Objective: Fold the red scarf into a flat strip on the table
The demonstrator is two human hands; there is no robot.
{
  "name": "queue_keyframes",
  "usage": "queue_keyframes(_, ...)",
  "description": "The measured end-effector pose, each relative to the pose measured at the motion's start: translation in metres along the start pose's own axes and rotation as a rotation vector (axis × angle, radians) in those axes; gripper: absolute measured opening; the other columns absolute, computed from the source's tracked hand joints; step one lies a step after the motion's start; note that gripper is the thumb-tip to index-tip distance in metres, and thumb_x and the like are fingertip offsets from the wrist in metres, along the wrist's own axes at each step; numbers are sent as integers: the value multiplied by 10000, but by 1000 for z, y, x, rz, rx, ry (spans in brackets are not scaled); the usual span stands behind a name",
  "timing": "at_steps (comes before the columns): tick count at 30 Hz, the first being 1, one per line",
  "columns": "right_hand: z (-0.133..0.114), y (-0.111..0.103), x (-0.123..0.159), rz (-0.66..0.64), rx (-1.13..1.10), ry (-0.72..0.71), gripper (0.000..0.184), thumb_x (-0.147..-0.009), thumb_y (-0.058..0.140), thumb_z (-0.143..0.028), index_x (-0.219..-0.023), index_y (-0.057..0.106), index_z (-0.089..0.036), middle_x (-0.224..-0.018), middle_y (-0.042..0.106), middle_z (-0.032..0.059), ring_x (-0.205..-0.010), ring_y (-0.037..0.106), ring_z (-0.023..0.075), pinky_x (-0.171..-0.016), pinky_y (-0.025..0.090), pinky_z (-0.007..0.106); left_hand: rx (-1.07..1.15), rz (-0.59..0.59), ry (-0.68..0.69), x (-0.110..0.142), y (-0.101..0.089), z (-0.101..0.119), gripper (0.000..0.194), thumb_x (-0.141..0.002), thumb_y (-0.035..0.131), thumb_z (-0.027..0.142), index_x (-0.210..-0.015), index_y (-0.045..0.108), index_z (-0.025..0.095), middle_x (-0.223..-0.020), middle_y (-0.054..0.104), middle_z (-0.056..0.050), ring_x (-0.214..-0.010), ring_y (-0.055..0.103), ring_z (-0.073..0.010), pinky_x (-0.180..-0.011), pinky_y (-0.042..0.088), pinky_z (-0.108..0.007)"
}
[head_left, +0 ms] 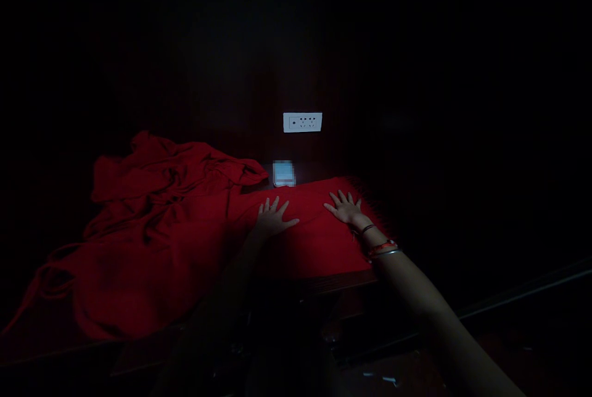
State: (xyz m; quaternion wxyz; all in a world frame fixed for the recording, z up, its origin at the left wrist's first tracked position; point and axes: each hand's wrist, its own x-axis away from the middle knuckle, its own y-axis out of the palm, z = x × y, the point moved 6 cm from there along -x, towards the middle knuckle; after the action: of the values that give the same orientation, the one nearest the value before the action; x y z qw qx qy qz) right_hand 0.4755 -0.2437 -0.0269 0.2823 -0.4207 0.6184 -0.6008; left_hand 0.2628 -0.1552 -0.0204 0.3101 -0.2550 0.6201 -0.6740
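Note:
A red cloth (pixel 314 249) with a dark fringe along its right end lies spread over a dark table. My left hand (pixel 272 219) rests on it with fingers spread, palm down. To the right, my right hand (pixel 346 207) is also flat on the cloth near the fringed end, fingers apart, with bracelets on the wrist. Toward the left, more red fabric (pixel 176 175) lies bunched in folds, and thin red straps (pixel 55 274) trail off its near left side. Neither hand grips anything.
A small pale, glowing rectangular object (pixel 283 173), partly blurred out, sits just behind the cloth. On the dark wall above is a white socket panel (pixel 302 122). The table's front edge (pixel 337 281) runs below the cloth. Small white scraps (pixel 390 380) lie on the floor. Darkness hides the surroundings.

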Motion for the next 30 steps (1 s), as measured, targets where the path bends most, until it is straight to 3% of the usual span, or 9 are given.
queue_keyframes(19,-2,0,3,18,14,14,703,-743,84,-674,-1338,106,-300,-1416,39,37,-1256,7,327,-935,47,592,22,-26,10,-1,1,-1,796,-668,247,736,-1300,271,254,-1386,187,-67,-1248,127,-331,-985,144,-455)
queue_keyframes(24,1,3,8,-27,21,-62,755,-699,127,-722,-1336,93,-319,-1417,31,25,-1255,-12,334,-936,35,593,15,-54,-1,-1,-1,-5,822,-651,248,751,-1308,247,258,-1391,171,-54,-1253,109,-324,-992,134,-449)
queue_keyframes(30,17,-7,11,-86,49,90,784,-699,128,-720,-1345,65,-280,-1416,13,46,-1236,-8,392,-898,56,639,48,-126,5,-5,6,-12,934,-561,287,803,-1324,181,274,-1404,92,-58,-1258,43,-327,-1000,95,-451)
